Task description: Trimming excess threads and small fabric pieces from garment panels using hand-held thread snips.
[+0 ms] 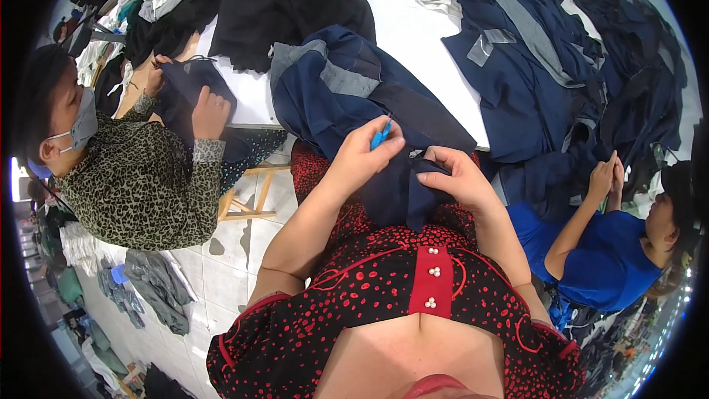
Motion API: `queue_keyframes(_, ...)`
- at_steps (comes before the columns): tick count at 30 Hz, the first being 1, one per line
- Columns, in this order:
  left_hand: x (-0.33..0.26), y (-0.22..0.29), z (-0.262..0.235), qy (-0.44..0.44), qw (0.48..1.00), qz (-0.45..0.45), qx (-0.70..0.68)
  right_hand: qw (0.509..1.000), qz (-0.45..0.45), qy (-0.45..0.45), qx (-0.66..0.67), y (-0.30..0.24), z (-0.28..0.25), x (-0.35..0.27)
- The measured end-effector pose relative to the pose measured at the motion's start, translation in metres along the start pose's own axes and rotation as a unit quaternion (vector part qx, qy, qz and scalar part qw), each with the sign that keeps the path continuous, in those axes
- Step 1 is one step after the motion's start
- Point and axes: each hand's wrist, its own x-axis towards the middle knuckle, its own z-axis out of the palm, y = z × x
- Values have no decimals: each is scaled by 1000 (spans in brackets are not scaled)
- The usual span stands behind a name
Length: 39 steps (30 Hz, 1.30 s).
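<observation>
My left hand (362, 154) is closed around a small blue-handled tool (381, 134), whose thin dark tip points up and away from me; its exact kind is hard to make out. Close beside it on the right, my right hand (459, 176) pinches the edge of a navy garment (402, 191) between thumb and fingers. That cloth hangs over my lap. More of the navy fabric, with grey lining showing, lies bunched on the table edge just beyond my hands, and seems to be the same garment.
A white table (402, 18) stretches ahead, with black cloth (292, 7) at its far left and a navy garment heap (517, 52) at right. Co-workers sit on both sides: one in a leopard-print top (140, 177), one in a blue shirt (598, 258). Left stands a wooden stool (255, 196).
</observation>
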Motion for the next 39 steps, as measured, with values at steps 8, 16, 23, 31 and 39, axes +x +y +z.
queue_keyframes(8, 1, 2, 7, 16, 996, 63, 56, 1000, -5, 30, -4, -2, -3, 1)
queue_keyframes(16, -5, 17, 11, 5, 999, 36, -7, 997, -18, 56, 41, -7, -5, 0)
queue_keyframes(23, 2, 3, 17, -29, 998, 18, -48, 993, -9, 3, 120, 4, 1, 3)
queue_keyframes(31, 1, -2, 0, -26, 972, -51, -227, 997, -5, 17, 69, 4, -2, 2)
queue_keyframes(39, 6, -14, 16, -37, 977, 142, 155, 998, 0, 10, 66, 13, 2, 7)
